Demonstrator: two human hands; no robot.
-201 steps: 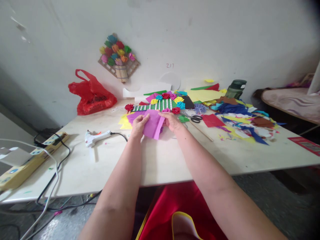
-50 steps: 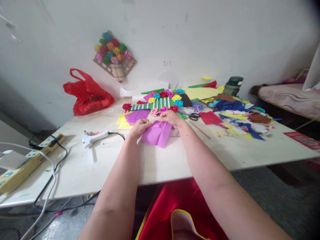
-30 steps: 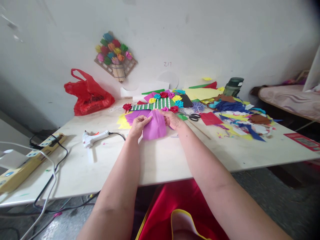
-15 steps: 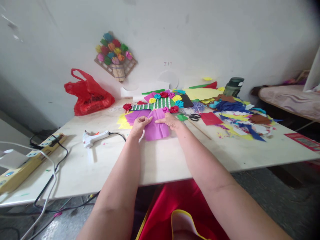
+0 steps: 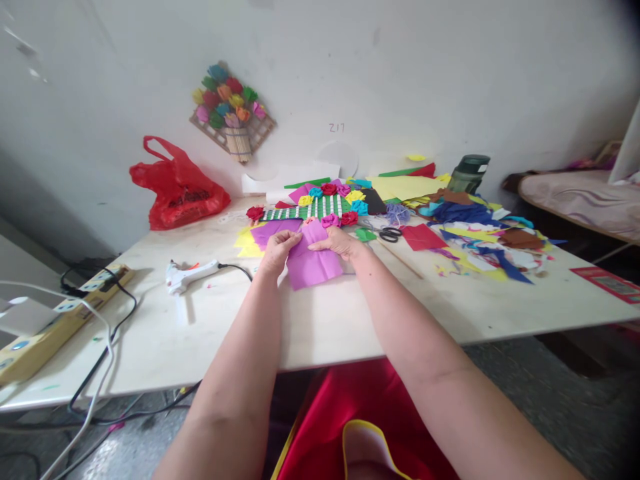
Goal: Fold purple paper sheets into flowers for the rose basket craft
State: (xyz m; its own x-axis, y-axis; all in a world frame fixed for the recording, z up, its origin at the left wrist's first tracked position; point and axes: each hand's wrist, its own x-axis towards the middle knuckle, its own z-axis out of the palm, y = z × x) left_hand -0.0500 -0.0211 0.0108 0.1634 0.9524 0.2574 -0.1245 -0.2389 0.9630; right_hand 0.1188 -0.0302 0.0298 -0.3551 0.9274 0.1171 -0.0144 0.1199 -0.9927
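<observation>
Between my two hands is a sheet of purple crepe paper (image 5: 314, 268), held over the table and sloping toward me. My left hand (image 5: 281, 251) pinches its left edge between thumb and fingers. On the opposite edge, my right hand (image 5: 343, 243) grips it with the thumb on top; the fingers beneath are partly hidden. Just beyond lies a green and white woven piece (image 5: 320, 208), edged with paper roses such as a red rose (image 5: 349, 218) and a blue rose (image 5: 359, 208). More purple paper (image 5: 267, 233) and yellow paper (image 5: 246, 242) lie by my left hand.
A white glue gun (image 5: 189, 275) rests at left, its cord running behind my left arm. Scissors (image 5: 390, 234), a thin stick (image 5: 401, 260) and red paper (image 5: 420, 237) lie right. Farther out are paper scraps (image 5: 465, 213), a bottle (image 5: 469, 175), a red bag (image 5: 183, 193) and a power strip (image 5: 75, 313).
The purple paper has shifted slightly toward me and its near edge has tilted, showing more of the pink rose behind it. Both hands keep their hold, nearly in the same place.
</observation>
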